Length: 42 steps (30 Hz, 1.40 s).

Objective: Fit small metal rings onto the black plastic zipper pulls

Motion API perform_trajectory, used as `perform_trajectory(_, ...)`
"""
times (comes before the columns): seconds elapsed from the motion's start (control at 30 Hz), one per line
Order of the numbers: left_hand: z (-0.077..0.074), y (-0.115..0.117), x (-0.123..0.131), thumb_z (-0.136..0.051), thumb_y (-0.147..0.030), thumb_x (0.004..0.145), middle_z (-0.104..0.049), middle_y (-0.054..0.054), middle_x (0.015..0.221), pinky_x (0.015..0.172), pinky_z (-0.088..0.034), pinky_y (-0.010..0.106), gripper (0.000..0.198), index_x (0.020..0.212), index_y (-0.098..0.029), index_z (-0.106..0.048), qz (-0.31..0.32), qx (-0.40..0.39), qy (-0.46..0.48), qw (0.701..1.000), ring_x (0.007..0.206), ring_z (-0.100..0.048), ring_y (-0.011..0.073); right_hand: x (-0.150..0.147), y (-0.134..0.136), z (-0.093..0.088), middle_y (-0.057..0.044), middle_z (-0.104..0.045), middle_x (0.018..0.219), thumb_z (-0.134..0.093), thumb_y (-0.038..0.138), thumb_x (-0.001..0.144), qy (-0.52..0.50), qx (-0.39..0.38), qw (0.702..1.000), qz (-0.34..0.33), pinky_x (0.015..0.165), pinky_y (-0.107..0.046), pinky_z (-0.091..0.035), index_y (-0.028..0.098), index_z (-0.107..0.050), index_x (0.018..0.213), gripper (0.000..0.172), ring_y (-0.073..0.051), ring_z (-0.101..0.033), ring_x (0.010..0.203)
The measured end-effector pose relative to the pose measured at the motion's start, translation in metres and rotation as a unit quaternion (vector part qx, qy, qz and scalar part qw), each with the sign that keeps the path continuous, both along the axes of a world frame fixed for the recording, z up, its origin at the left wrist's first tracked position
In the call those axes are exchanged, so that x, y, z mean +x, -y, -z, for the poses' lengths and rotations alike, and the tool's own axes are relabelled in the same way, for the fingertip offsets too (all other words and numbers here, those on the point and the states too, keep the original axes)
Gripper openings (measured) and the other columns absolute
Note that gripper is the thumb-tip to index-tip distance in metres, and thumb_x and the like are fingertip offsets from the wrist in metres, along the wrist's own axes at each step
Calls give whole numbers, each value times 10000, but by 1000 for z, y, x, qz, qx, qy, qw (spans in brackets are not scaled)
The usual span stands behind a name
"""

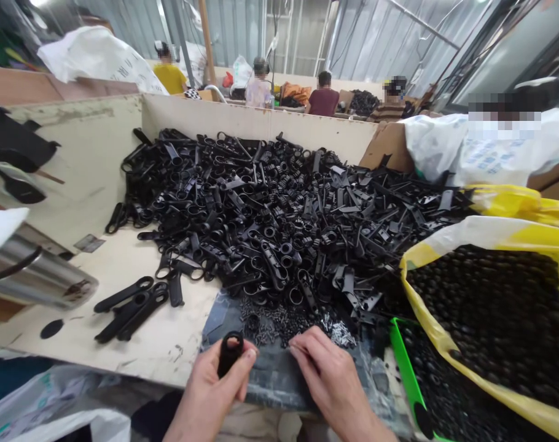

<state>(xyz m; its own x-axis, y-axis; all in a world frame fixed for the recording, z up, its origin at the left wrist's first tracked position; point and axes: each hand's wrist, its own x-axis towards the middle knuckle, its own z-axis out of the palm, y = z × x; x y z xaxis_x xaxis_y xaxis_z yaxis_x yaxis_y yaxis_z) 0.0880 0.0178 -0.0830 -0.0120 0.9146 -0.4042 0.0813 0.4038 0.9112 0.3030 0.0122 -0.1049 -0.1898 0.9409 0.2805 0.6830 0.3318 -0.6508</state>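
Observation:
My left hand (208, 383) is closed around a black plastic handle-like part with a ring end (230, 351), its ring pointing up. My right hand (330, 371) has thumb and fingertips pinched together over the dark mat (274, 380); whatever they hold, if anything, is too small to make out. Just beyond the fingers lie small dark pieces (265, 322) and shiny metal pins or screws (339, 331). Past those rises a big heap of loose black plastic parts (261, 215), many with ring ends. Several similar long ring-ended parts (132, 307) lie apart on the pale tabletop at left.
At right, a yellow-and-white bag (422, 307) full of small black pieces stands by a green tray (403, 368). A metal cup (44, 270) lies at left. Pale boards (261, 123) wall the heap. Several people sit at the back; a person (500, 141) is at right.

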Motion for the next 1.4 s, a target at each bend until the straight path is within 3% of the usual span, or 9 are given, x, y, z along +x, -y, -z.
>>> perform_trajectory(0.1,-12,2,16,-795,-840,651,-459,-92,442,437,-207,193,719,858,-159,-695,26,-70,94,993,423,-253,64,0,6,-13,-15,-705,834,-558,427,1089,-163,-72,984,19,645,-234,-509,241,-742,926,309,-172,-678,721)
perform_trajectory(0.2,-14,2,25,-777,-852,664,-418,-108,434,425,-179,189,711,838,-171,-673,67,-69,107,990,427,-227,61,-2,10,-22,-16,-706,831,-609,412,1057,-218,-98,971,3,637,-237,-495,241,-772,920,272,-172,-659,718)
perform_trajectory(0.4,-12,4,29,-743,-867,687,-413,-115,443,410,-147,189,694,804,-194,-620,110,-68,110,985,413,-216,53,-3,12,-21,-11,-691,816,-619,340,1050,-204,-96,974,-25,634,-238,-463,243,-773,915,226,-166,-639,717)
perform_trajectory(0.83,-10,8,32,-778,-842,680,-405,-131,430,412,-187,177,693,833,-188,-605,88,-84,139,983,415,-204,41,-1,15,-22,-6,-691,813,-614,271,1055,-193,-70,978,-46,670,-245,-472,239,-748,916,196,-167,-651,737)
perform_trajectory(1.07,6,10,38,-851,-777,645,-440,-124,389,394,-140,183,660,809,-188,-604,101,-121,184,970,369,-201,23,2,24,-13,-2,-686,792,-654,336,1031,-225,-114,968,0,625,-242,-456,246,-773,905,195,-164,-617,687)
perform_trajectory(1.23,20,11,50,-991,-630,493,-376,-157,312,390,-104,185,632,773,-216,-604,12,-199,294,935,319,-158,13,4,28,-7,-8,-709,772,-698,445,1004,-278,-130,950,59,602,-244,-451,254,-808,891,247,-161,-574,638)
perform_trajectory(1.4,6,5,55,-1062,-490,380,-371,-139,321,404,-183,186,645,555,-210,-508,-6,-295,371,880,326,-241,12,12,26,-8,-18,-748,809,-725,329,990,-265,-84,960,20,576,-224,-491,285,-839,984,121,-158,-626,632)
